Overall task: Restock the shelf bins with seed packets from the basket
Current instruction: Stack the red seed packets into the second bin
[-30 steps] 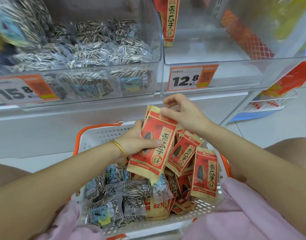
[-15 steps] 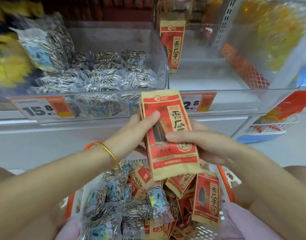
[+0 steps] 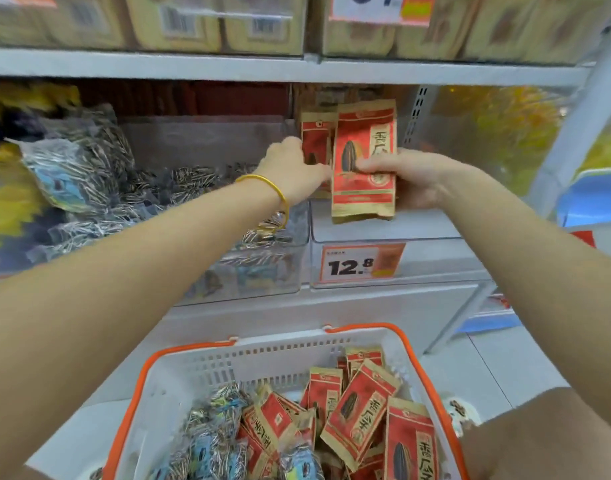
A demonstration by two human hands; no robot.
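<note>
At the shelf, over the clear bin (image 3: 442, 261) with the 12.8 price label (image 3: 361, 263), both hands are up inside the opening; the right hand (image 3: 413, 180) grips a red seed packet (image 3: 364, 133) with the thumb laid across its front and the fingers wrapped behind, holding it upright with its face outward, I'd say so it will drop in standing and readable from the aisle; the left hand (image 3: 295, 168), a gold bangle (image 3: 274, 190) on its wrist, has its fingers curled at the near edge of a matching packet (image 3: 314, 140) already standing at the back of that bin, seemingly to steady it and keep a slot open beside it, though I cannot tell whether it pinches the packet or only presses on it; the two packets sit just beside each other, the held one in front and hanging above the bin floor.

The held packet is a flat pouch, red in the middle with tan borders top and bottom, a large dark sunflower seed printed on it and tall characters down its right side; its lower edge looks thick, so it may be more than one packet.

The white basket (image 3: 262, 365) with an orange rim waits below, with more red packets (image 3: 361, 410) heaped on its right and clear bags of striped seeds (image 3: 210, 424) on its left; the neighbouring left bin (image 3: 290, 268) holds the same striped kind.
</note>
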